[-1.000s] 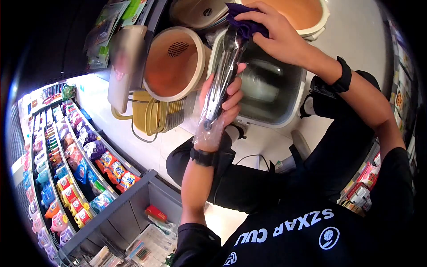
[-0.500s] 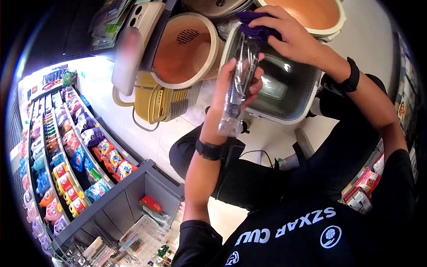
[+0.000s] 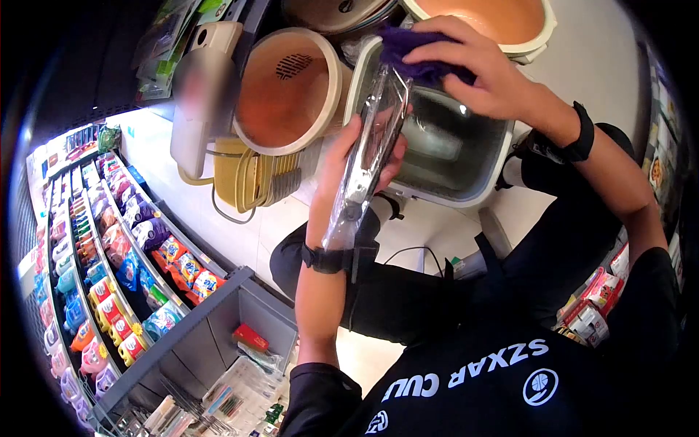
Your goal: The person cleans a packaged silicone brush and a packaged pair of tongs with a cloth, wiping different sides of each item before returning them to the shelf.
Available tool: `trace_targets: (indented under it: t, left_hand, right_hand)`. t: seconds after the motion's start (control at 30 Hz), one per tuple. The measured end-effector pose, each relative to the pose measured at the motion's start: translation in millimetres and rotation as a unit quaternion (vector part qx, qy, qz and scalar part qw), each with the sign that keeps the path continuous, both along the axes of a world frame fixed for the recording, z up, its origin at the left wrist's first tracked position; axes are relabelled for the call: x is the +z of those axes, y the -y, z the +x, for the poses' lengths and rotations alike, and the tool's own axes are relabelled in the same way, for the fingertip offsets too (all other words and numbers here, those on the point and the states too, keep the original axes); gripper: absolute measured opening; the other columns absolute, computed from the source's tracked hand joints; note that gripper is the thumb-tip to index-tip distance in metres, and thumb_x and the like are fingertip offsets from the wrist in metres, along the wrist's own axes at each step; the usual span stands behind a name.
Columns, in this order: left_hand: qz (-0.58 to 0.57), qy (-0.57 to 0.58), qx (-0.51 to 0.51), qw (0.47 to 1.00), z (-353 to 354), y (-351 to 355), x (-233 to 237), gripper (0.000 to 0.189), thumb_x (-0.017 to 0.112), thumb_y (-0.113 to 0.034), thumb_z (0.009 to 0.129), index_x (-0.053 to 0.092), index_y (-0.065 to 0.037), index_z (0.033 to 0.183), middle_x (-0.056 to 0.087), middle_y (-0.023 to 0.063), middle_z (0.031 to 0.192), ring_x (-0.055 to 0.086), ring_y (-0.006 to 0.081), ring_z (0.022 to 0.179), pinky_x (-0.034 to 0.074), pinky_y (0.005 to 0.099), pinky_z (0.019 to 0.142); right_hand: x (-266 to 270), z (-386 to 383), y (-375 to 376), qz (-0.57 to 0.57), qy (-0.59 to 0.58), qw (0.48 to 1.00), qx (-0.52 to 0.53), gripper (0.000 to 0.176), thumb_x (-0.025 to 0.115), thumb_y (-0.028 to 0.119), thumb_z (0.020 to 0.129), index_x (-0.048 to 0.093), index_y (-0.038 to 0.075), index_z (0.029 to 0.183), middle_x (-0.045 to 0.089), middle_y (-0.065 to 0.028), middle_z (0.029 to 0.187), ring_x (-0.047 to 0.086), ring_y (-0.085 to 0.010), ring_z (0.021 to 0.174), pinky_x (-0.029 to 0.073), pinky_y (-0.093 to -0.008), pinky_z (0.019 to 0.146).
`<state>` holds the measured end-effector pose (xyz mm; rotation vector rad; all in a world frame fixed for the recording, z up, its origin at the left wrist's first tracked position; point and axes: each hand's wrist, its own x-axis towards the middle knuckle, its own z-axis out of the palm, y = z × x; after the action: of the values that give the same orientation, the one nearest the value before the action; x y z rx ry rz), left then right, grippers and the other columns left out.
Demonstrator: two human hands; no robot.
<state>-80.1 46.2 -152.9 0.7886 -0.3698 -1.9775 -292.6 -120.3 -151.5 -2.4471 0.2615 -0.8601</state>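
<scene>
My left hand (image 3: 334, 166) is wrapped round a long, narrow package (image 3: 370, 142) in clear shiny plastic, its thumb on one side and fingertips on the other. Something dark and metallic lies inside; its exact kind I cannot make out. The package slants, its lower end over my left wrist. My right hand (image 3: 497, 79) grips a bunched purple cloth (image 3: 416, 52) at the package's upper end, and the cloth touches the plastic there. Below both hands stands a deep rectangular bin (image 3: 501, 149) with a pale rim and a dark, glossy inside.
A round bin with an orange-brown inside (image 3: 285, 109) stands left of the rectangular one, above a yellow slatted item (image 3: 240, 178). Another orange-lined basin (image 3: 502, 18) sits behind. At lower left is a grey shelf bin (image 3: 244, 298) with small goods, beside shelves of detergent (image 3: 109, 298).
My left hand and the package have shifted left and slightly down, with the package slanting more. My right hand keeps the cloth near the upper end. The view has shifted slightly.
</scene>
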Motion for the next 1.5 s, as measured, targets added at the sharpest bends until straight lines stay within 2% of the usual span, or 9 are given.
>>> trace_targets:
  t: [0.13, 0.27, 0.3, 0.43, 0.73, 0.93, 1.07, 1.33, 1.5]
  left_hand:
    - [-0.007, 0.063, 0.027, 0.998, -8, -6, -1, 0.072, 0.035, -0.059, 0.097, 0.04, -0.003, 0.142, 0.061, 0.0079, 0.085, 0.052, 0.011, 0.053, 0.039, 0.0207, 0.042]
    - [-0.007, 0.066, 0.011, 0.998, -8, -2, -6, 0.085, 0.042, -0.066, 0.092, 0.029, -0.001, 0.145, 0.057, 0.008, 0.083, 0.051, 0.0112, 0.053, 0.038, 0.0215, 0.045]
    - [-0.003, 0.007, 0.021, 1.0, -7, -3, -10, 0.064, 0.033, -0.053, 0.1, 0.039, -0.006, 0.143, 0.061, 0.0073, 0.084, 0.053, 0.0102, 0.056, 0.042, 0.0207, 0.049]
    - [0.002, 0.019, 0.013, 1.0, -6, -2, -14, 0.06, 0.033, -0.05, 0.101, 0.041, -0.007, 0.142, 0.061, 0.0073, 0.083, 0.052, 0.0103, 0.056, 0.041, 0.0206, 0.049]
    - [0.026, 0.022, -0.003, 0.999, -3, 1, -17, 0.072, 0.037, -0.058, 0.097, 0.037, -0.002, 0.142, 0.057, 0.0098, 0.083, 0.051, 0.0134, 0.053, 0.041, 0.0238, 0.044]
    - [0.052, 0.088, 0.014, 0.995, -6, -4, -14, 0.052, 0.041, -0.052, 0.097, 0.056, -0.005, 0.115, 0.063, 0.0104, 0.081, 0.058, 0.0135, 0.056, 0.046, 0.0226, 0.047]
    - [0.015, 0.099, -0.006, 0.995, -8, -1, -11, 0.068, 0.037, -0.053, 0.098, 0.041, 0.001, 0.138, 0.059, 0.0107, 0.081, 0.054, 0.0148, 0.051, 0.045, 0.0218, 0.044]
    - [0.038, 0.127, -0.003, 0.991, -11, -2, -6, 0.071, 0.036, -0.053, 0.098, 0.035, 0.001, 0.143, 0.058, 0.0091, 0.079, 0.053, 0.0131, 0.051, 0.042, 0.0218, 0.044]
    - [0.032, 0.12, -0.015, 0.992, -10, -1, -6, 0.069, 0.036, -0.054, 0.098, 0.038, 0.0, 0.142, 0.059, 0.0099, 0.079, 0.054, 0.0137, 0.052, 0.041, 0.022, 0.045]
  right_hand:
    - [7, -2, -3, -0.004, 0.018, 1.0, 0.024, 0.044, 0.051, -0.005, 0.07, 0.065, 0.004, 0.111, 0.051, -0.0176, 0.127, 0.052, -0.0339, 0.115, 0.041, -0.0387, 0.099]
    - [2, -2, 4, -0.023, 0.023, 0.999, -0.022, 0.043, 0.052, -0.003, 0.071, 0.064, 0.005, 0.111, 0.051, -0.0182, 0.127, 0.051, -0.0345, 0.116, 0.04, -0.0395, 0.101]
    - [1, -2, 3, -0.025, 0.019, 0.999, -0.021, 0.043, 0.052, -0.003, 0.071, 0.064, 0.005, 0.112, 0.051, -0.0182, 0.127, 0.05, -0.0347, 0.116, 0.039, -0.0397, 0.101]
    - [-5, 0, -7, -0.048, 0.016, 0.999, 0.019, 0.042, 0.056, 0.0, 0.074, 0.062, 0.007, 0.115, 0.049, -0.0167, 0.129, 0.047, -0.0344, 0.12, 0.038, -0.0414, 0.104]
    - [-9, 1, -6, -0.038, 0.02, 0.998, 0.039, 0.043, 0.056, -0.002, 0.071, 0.063, 0.005, 0.113, 0.05, -0.0178, 0.128, 0.049, -0.0356, 0.118, 0.039, -0.0428, 0.102]
    - [-1, 4, -16, -0.049, 0.031, 0.995, 0.085, 0.045, 0.057, -0.006, 0.067, 0.064, 0.004, 0.111, 0.053, -0.0188, 0.124, 0.052, -0.0369, 0.111, 0.042, -0.044, 0.097]
    - [-7, 0, -5, -0.059, 0.043, 0.997, 0.009, 0.044, 0.058, -0.006, 0.067, 0.064, 0.003, 0.11, 0.052, -0.0188, 0.124, 0.052, -0.0363, 0.111, 0.042, -0.0432, 0.096]
    - [-1, 3, -14, -0.089, 0.043, 0.994, 0.041, 0.039, 0.059, -0.002, 0.071, 0.064, 0.003, 0.109, 0.052, -0.0187, 0.124, 0.052, -0.0359, 0.111, 0.042, -0.043, 0.096]
    - [-5, 0, -8, -0.028, 0.023, 0.999, -0.025, 0.039, 0.058, -0.002, 0.07, 0.065, 0.004, 0.108, 0.053, -0.0186, 0.125, 0.052, -0.0352, 0.114, 0.042, -0.042, 0.098]
